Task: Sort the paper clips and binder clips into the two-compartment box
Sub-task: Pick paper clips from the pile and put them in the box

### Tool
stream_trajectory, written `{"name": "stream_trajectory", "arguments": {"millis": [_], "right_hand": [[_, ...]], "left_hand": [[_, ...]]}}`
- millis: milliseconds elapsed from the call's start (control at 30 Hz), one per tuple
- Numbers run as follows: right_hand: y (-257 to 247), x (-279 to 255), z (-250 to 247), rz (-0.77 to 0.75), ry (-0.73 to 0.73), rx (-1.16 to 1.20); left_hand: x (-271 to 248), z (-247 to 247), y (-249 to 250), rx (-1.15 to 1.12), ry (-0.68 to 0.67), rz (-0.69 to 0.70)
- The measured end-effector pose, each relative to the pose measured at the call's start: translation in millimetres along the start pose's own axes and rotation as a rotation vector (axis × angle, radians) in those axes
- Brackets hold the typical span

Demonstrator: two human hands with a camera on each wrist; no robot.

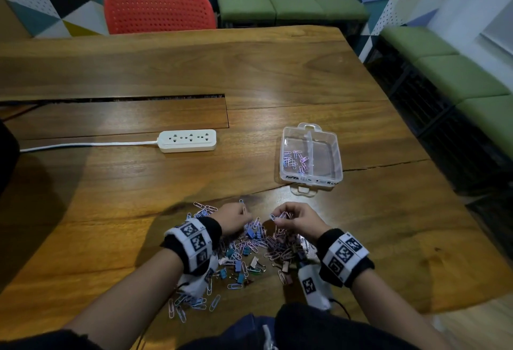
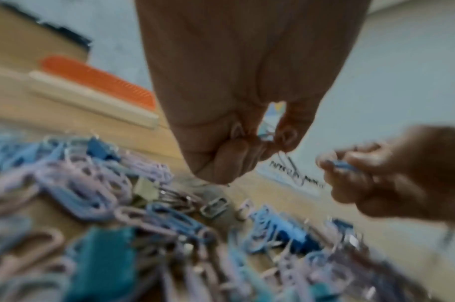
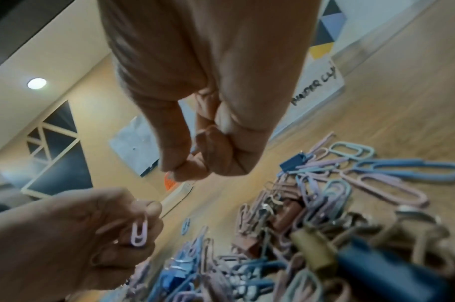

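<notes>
A heap of pastel paper clips and small binder clips [image 1: 249,252] lies on the wooden table at its near edge. The clear two-compartment box [image 1: 311,155] stands beyond it to the right; several paper clips lie in its left compartment, and its right one looks bare. My left hand [image 1: 234,217] hovers over the heap's far side and pinches paper clips; a pink paper clip [image 3: 139,233] shows in its curled fingers. My right hand [image 1: 294,219] is curled round a bunch of paper clips [image 1: 279,216] beside it. The left wrist view is blurred.
A white power strip [image 1: 187,141] with its cord lies to the left of the box. A slot [image 1: 111,99] runs across the table's middle. A red chair [image 1: 159,11] and green benches [image 1: 291,5] stand past the far edge.
</notes>
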State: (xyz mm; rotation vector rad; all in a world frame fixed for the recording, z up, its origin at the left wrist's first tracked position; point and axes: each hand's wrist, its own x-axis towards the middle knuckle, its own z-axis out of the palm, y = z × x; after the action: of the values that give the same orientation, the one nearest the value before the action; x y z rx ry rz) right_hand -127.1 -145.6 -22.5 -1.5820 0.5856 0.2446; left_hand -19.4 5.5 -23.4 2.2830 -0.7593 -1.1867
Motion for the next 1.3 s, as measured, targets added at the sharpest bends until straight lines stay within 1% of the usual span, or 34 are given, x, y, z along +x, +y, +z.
{"name": "stream_trajectory", "arguments": {"millis": [67, 133, 200, 233, 300, 333, 367, 400, 433, 500, 567, 633, 667, 767, 833, 900, 1000, 1100, 1167, 1233, 1267, 1300], "right_hand": [[0.3, -4.1, -0.4, 0.056, -0.023, 0.121], [0.5, -6.6, 1.5, 0.108, -0.025, 0.227], [1.0, -8.2, 4.6, 0.158, -0.030, 0.356], [0.8, -9.3, 6.6, 0.188, -0.048, 0.437], [1.3, -11.6, 10.9, 0.257, -0.079, 0.560], [1.9, -11.8, 12.7, 0.281, -0.073, 0.557], [1.3, -12.0, 14.7, 0.291, -0.049, 0.502], [1.5, -12.3, 17.0, 0.280, -0.009, 0.382], [0.9, -13.3, 19.7, 0.250, 0.030, 0.214], [0.8, -15.6, 25.0, 0.158, 0.087, -0.191], [3.8, -17.4, 29.9, 0.076, 0.109, -0.593], [9.1, -17.6, 35.1, 0.047, 0.123, -0.894], [11.7, -16.1, 36.8, 0.029, 0.132, -0.971], [11.8, -14.7, 39.0, -0.043, 0.136, -1.053], [12.0, -14.2, 39.0, -0.072, 0.109, -1.095], [11.7, -15.3, 38.6, -0.087, 0.067, -1.167], [12.8, -17.7, 38.7, -0.096, -0.004, -1.303], [15.9, -17.9, 37.3, -0.124, -0.032, -1.381], [18.7, -16.4, 34.3, -0.141, -0.028, -1.366], [19.0, -15.5, 30.8, -0.148, -0.032, -1.288], [18.1, -15.3, 29.5, -0.144, -0.036, -1.213], [16.1, -15.8, 28.2, -0.136, -0.031, -1.112]], "left_hand": [[0.9, -3.4, -3.6, -0.489, -0.021, -0.025], [0.9, -6.5, -5.9, -0.869, -0.046, -0.026], [0.8, -8.1, -6.2, -1.091, -0.094, 0.000], [1.2, -8.0, -5.6, -1.152, -0.120, 0.020], [1.4, -7.0, -3.0, -1.194, -0.144, 0.031], [1.5, -6.7, -0.7, -1.172, -0.129, 0.016], [1.7, -7.0, 1.7, -1.123, -0.097, -0.009], [2.2, -7.7, 4.4, -1.042, -0.052, -0.038], [2.5, -8.4, 7.1, -0.914, 0.000, -0.067], [4.2, -8.3, 10.5, -0.502, 0.112, -0.097], [6.8, -4.9, 9.3, -0.085, 0.208, -0.095], [8.9, -2.3, 7.7, 0.154, 0.232, -0.134], [9.0, -1.2, 8.6, 0.231, 0.212, -0.150], [7.8, 4.7, 18.3, 0.422, 0.152, -0.155], [6.6, 10.4, 26.0, 0.501, 0.161, -0.147], [8.4, 15.7, 30.9, 0.534, 0.166, -0.129], [12.8, 19.8, 34.1, 0.552, 0.132, -0.145], [12.2, 22.8, 36.4, 0.618, 0.104, -0.129], [9.0, 23.5, 36.9, 0.647, 0.091, -0.098], [5.1, 22.2, 34.6, 0.622, 0.089, -0.068], [3.6, 20.1, 33.3, 0.548, 0.099, -0.061], [3.6, 17.4, 30.9, 0.420, 0.107, -0.064]]}}
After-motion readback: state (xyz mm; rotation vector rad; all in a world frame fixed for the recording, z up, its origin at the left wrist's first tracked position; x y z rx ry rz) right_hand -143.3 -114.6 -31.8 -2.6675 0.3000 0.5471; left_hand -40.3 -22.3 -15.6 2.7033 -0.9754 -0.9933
